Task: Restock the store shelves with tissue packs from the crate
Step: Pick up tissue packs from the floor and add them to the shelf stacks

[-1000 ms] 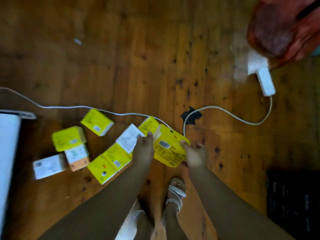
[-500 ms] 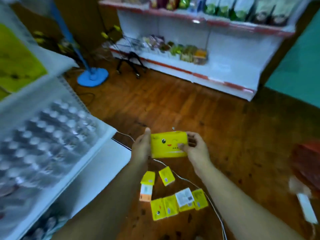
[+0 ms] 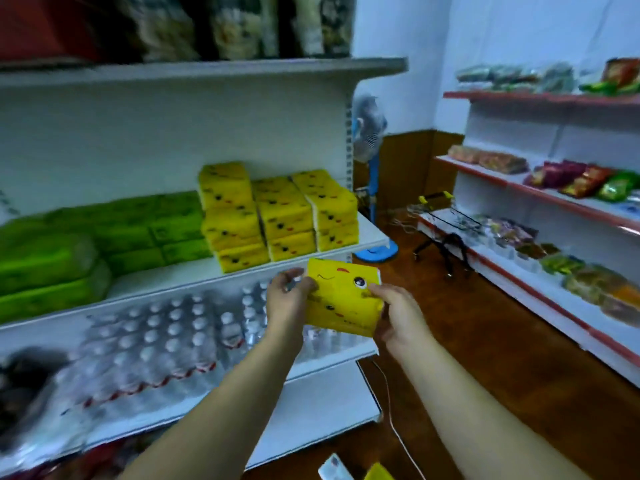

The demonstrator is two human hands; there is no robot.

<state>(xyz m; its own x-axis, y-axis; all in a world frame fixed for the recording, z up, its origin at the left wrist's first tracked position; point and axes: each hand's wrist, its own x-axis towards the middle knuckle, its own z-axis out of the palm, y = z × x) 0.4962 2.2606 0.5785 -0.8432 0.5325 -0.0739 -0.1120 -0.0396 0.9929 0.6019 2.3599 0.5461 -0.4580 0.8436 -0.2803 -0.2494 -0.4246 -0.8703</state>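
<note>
Both hands on one yellow pack [image 3: 341,296], chest height, in front of the shelf [image 3: 166,275].

- Left hand [image 3: 289,299]: fingers curled over the pack's left end, thumb on top.
- Right hand [image 3: 398,313]: clamped on the right end, thumb across the printed face, fingers underneath.
- The pack is held between the two, clear of the shelf edge. Its printed face is tipped up toward the holder. The long axis seems to run hand to hand, right end a little lower.

Where it goes, as I judge it: the yellow stacks [image 3: 277,216] lie up and ahead of the grip, a touch left. There are three columns, the leftmost the tallest. The right column sits lowest and almost straight above the grip, so it looks like the easiest landing spot. The stacked packs lie long side to the front, much as this one is held, so little turning should be needed, mainly a lift and a push forward.

The left hand is nearer the shelf, the right is on the aisle side.

Left of the grip and beyond: green packs [image 3: 104,237]. Below-left: bottles [image 3: 166,334]. No crate in sight.
</note>
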